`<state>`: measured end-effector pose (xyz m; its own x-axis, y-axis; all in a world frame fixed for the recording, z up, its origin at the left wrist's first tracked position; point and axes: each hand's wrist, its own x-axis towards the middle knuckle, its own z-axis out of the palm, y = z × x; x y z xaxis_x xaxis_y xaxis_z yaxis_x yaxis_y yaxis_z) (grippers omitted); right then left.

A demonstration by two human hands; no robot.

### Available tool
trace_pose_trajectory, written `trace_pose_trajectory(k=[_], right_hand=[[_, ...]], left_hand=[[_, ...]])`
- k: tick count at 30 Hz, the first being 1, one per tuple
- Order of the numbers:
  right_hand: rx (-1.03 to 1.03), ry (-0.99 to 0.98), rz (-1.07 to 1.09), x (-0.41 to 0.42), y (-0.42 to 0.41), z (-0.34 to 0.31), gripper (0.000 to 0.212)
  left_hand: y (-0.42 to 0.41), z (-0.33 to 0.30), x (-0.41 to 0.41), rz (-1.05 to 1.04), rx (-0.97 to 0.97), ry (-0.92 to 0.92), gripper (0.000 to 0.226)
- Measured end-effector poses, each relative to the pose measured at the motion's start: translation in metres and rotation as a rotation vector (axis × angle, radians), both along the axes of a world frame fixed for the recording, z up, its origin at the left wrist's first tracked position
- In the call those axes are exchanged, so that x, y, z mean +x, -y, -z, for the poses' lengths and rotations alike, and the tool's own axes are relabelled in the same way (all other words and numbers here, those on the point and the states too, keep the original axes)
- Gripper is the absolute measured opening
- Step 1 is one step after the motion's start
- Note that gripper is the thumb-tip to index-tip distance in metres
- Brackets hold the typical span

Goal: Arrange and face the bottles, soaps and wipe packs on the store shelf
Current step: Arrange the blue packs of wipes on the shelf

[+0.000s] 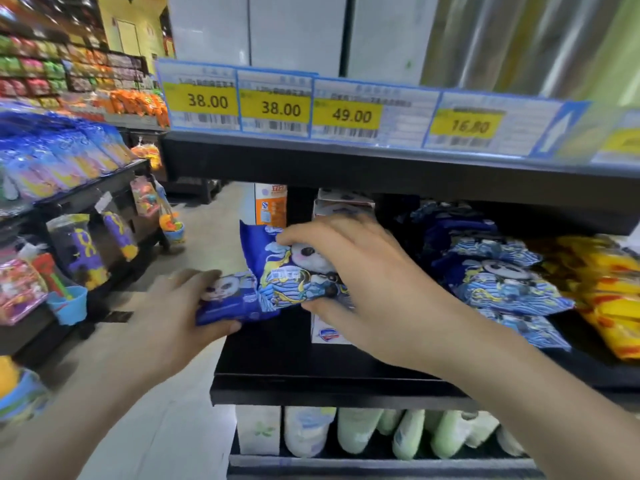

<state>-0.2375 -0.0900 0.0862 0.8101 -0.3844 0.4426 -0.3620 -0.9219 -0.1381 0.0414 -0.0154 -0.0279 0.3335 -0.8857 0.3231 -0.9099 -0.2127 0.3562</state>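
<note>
My right hand (349, 268) grips a blue panda-print wipe pack (294, 275), thumb under it and fingers over its top, at the left end of the black shelf (311, 362). My left hand (173, 303) holds a second, darker blue panda pack (230, 301) just off the shelf's left edge, thumb along its lower side. The two packs touch. More blue panda packs (502, 282) lie stacked to the right, with yellow packs (609, 292) beyond them. White soap boxes (343, 206) stand behind my right hand, partly hidden.
An upper shelf with yellow price tags (280, 107) overhangs close above. Pale green and white bottles (408, 434) stand on the shelf below. A side rack of hanging toys (83, 251) and the aisle floor (207, 220) are to the left.
</note>
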Motion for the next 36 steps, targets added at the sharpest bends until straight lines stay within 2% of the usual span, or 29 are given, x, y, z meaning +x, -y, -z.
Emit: trace_pose_trajectory(k=[4,6,9,15,18,24,28,32,36], right_hand=[[-0.064,0.075,-0.024,-0.043,0.003,0.002,0.067],[-0.119,0.076,-0.013,-0.068,0.009,0.003,0.067],[-0.198,0.112,0.011,-0.111,0.025,0.004,0.065],[-0.239,0.1,0.134,-0.198,0.095,0.005,0.062],[-0.14,0.101,0.205,-0.229,0.139,0.006,0.061],[0.041,0.111,0.292,-0.245,0.226,0.006,0.059],[0.151,0.065,0.321,-0.231,0.272,-0.001,0.055],[0.431,0.055,0.269,-0.203,0.301,-0.005,0.048],[0.59,0.101,0.219,-0.176,0.32,-0.002,0.043]], left_hand=[[-0.049,-0.014,-0.023,-0.166,-0.099,0.049,0.08],[-0.063,-0.021,-0.034,-0.191,-0.157,-0.024,0.076],[-0.075,-0.021,-0.051,-0.13,-0.202,-0.133,0.086],[-0.034,-0.07,-0.18,-0.019,-0.409,-0.046,0.081],[0.005,-0.088,-0.228,0.086,-0.411,-0.006,0.076],[0.091,-0.104,-0.273,0.211,-0.286,0.034,0.075],[0.132,-0.119,-0.288,0.266,-0.19,0.054,0.067],[0.16,-0.129,-0.298,0.296,-0.097,0.02,0.061],[0.175,-0.126,-0.303,0.323,0.003,-0.067,0.06]])
